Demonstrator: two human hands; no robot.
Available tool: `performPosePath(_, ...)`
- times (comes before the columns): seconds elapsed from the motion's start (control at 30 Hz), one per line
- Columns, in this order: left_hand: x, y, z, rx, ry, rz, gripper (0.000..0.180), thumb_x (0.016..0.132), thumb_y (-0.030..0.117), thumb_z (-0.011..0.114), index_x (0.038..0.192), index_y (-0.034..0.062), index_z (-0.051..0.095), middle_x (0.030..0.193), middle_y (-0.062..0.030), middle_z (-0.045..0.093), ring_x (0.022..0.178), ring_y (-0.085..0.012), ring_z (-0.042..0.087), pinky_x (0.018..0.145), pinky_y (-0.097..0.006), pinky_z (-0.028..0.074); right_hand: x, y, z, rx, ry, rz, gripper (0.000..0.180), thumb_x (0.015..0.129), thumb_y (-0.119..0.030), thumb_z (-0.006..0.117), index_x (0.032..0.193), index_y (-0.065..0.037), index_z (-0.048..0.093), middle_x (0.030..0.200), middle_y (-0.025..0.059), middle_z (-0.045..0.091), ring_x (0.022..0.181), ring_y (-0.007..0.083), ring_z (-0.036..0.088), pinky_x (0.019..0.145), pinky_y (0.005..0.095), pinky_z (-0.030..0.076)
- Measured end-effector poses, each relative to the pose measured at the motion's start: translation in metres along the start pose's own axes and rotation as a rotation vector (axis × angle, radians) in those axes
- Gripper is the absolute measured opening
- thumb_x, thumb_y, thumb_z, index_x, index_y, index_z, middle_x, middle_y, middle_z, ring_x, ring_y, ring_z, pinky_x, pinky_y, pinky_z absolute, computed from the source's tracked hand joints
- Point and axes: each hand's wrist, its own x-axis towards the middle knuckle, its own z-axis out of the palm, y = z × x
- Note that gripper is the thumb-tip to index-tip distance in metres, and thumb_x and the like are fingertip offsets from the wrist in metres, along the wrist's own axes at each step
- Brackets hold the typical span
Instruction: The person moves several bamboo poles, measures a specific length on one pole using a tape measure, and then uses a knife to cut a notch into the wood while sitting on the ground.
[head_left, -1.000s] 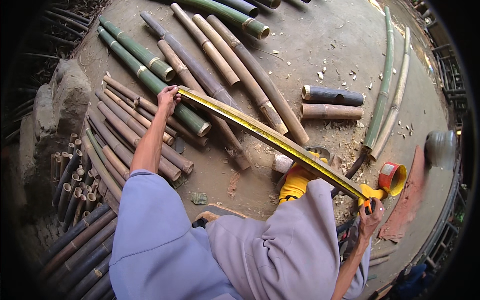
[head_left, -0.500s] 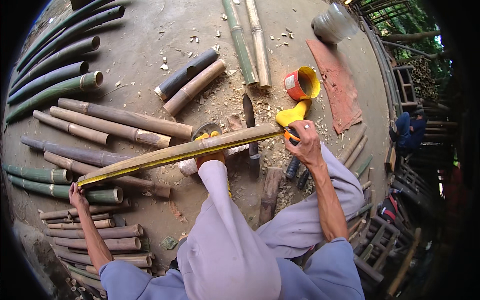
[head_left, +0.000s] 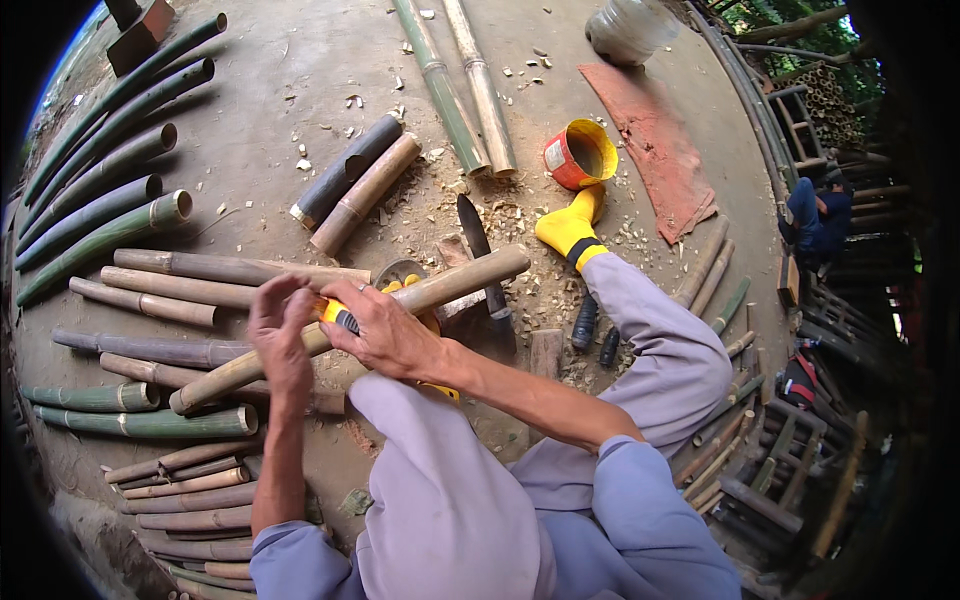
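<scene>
One bamboo pole (head_left: 400, 305) (tan), two hands (head_left: 385, 330) gripping.

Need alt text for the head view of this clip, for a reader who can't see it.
A seated person holds a tan bamboo pole across their lap, both hands together near its middle: the left hand and the right hand, which also grips a yellow tape measure. Cut bamboo lies on the dirt ground, with a large knife and an orange cup ahead.
</scene>
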Motion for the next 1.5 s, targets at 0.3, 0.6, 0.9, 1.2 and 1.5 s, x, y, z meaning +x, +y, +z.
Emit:
performPosePath(0.3,-0.017,-0.009,0.038,-0.405,-0.249,-0.496,0.041,0.089,0.031,0.053,0.12,0.0043,0.048,0.1,-0.0067,0.054,0.099,-0.0153,0.051,0.089,-0.029,0.041,-0.006,-0.009,-0.007,0.18,0.125,0.133,0.037,0.076,-0.013,0.053,0.11,0.0,0.051,0.1,0.0204,0.057,0.091,0.0363,0.058,0.081,0.0397,0.046)
performPosePath(0.6,-0.031,0.003,-0.034,0.629,-0.627,-0.45,0.026,0.078,0.024,0.063,0.089,0.0008,0.059,0.066,-0.0033,0.054,0.055,-0.0081,0.052,0.05,-0.024,0.04,-0.064,0.019,-0.067,0.449,0.042,0.375,0.021,0.078,-0.012,0.066,0.094,-0.002,0.057,0.083,0.0055,0.058,0.074,0.0136,0.056,0.067,0.0263,0.046)
performPosePath(0.9,-0.049,0.019,-0.22,1.038,-0.203,-0.389,0.03,0.077,0.027,0.065,0.067,0.0001,0.056,0.052,-0.005,0.052,0.047,-0.0102,0.051,0.047,-0.028,0.041,-0.087,0.128,-0.127,0.26,0.756,0.628,0.018,0.084,-0.013,0.066,0.094,-0.001,0.059,0.073,0.0005,0.057,0.059,0.0066,0.052,0.05,0.0223,0.048)
performPosePath(1.2,-0.067,0.02,-0.364,1.285,0.255,-0.442,0.057,0.065,0.048,0.073,0.096,0.0019,0.061,0.085,-0.0208,0.066,0.085,-0.0327,0.065,0.075,-0.04,0.05,-0.099,0.143,-0.126,0.313,0.717,0.587,0.016,0.087,-0.015,0.063,0.096,-0.003,0.058,0.079,0.0034,0.056,0.062,0.0119,0.056,0.056,0.0264,0.054)
performPosePath(1.5,-0.041,0.021,-0.377,1.408,0.515,-0.479,0.045,0.065,0.043,0.069,0.097,0.0119,0.065,0.083,-0.0167,0.067,0.083,-0.0334,0.065,0.074,-0.043,0.051,-0.094,0.149,-0.138,0.269,0.662,0.592,0.016,0.088,-0.018,0.062,0.096,-0.005,0.056,0.075,0.0041,0.056,0.063,0.0132,0.056,0.057,0.0291,0.054)
